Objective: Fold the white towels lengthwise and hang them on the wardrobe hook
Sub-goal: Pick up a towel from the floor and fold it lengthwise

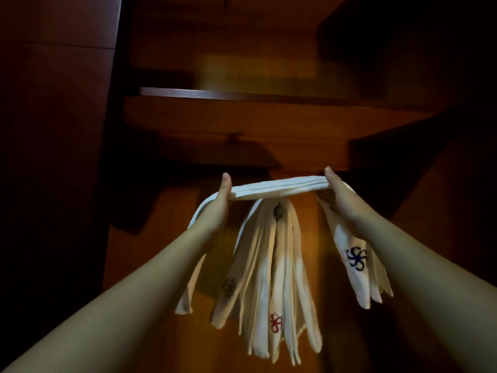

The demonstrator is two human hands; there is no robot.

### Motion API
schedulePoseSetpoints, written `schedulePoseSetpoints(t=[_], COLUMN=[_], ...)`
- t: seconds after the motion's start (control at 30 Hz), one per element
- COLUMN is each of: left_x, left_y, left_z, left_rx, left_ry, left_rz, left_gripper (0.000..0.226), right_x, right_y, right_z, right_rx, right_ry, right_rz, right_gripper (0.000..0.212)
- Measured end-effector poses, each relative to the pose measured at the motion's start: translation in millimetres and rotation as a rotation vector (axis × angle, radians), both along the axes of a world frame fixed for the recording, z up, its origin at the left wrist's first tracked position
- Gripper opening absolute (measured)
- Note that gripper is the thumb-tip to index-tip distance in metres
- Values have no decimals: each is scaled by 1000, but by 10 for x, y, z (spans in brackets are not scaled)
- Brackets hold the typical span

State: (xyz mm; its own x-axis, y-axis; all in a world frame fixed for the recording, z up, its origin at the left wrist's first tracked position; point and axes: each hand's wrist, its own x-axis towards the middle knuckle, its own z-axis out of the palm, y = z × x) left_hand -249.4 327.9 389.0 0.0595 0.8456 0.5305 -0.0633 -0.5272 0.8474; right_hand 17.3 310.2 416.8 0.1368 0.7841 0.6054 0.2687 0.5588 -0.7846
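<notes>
A white towel [279, 188], folded into a long narrow band, is stretched level between my two hands in front of the wardrobe's back panel. My left hand [222, 197] grips its left part, with one end hanging down past my forearm. My right hand [337, 191] grips the right part, where the end with a dark blue flower emblem [356, 258] hangs down. Just below the band, several folded white towels [271, 278] hang from the wardrobe hook [277, 211], one showing a red emblem [275, 323].
A wooden shelf [242, 94] crosses the wardrobe above the hands. A dark wardrobe door [53, 157] stands at the left and dark panelling at the right. The orange-brown back panel [172, 238] lies behind the towels.
</notes>
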Motion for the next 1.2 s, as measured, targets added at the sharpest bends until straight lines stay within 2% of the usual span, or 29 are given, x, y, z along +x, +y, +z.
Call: schedulePoseSetpoints(t=[0.13,0.2,0.27,0.37,0.5,0.67,0.8,0.9,1.1,1.13,1.2], left_x=[9,36,68,122,151,173,159,136,196,224,293], left_y=[374,561,765,1041,1316,1621,1884,2035,2161,2180,2256], left_z=[131,199,243,258,223,284,318,324,204,141,-26], left_rx=[-3,-10,-10,-28,-85,-85,-76,-126,-98,-85,-91], left_ry=[59,87,80,114,164,169,150,125,38,30,31], left_rz=[1,-8,19,39,56,109,167,114,155,165,113], left_gripper=[113,118,116,120,125,119,100,98,129,135,146], right_x=[8,10,25,76,129,133,96,56,85,112,139], right_y=[349,481,616,890,1209,1560,1736,1801,1891,1887,1844], right_z=[174,241,297,308,214,138,150,158,14,-47,-191], right_rx=[-23,-10,2,25,-2,-36,-51,-67,-122,-124,-137], right_ry=[-131,-156,-155,-178,-189,-168,-201,-223,-240,-241,-249], right_rz=[-29,-40,-32,-34,-45,-81,-101,-116,-89,-65,-7], right_gripper=[111,117,109,85,70,90,82,76,86,79,50])
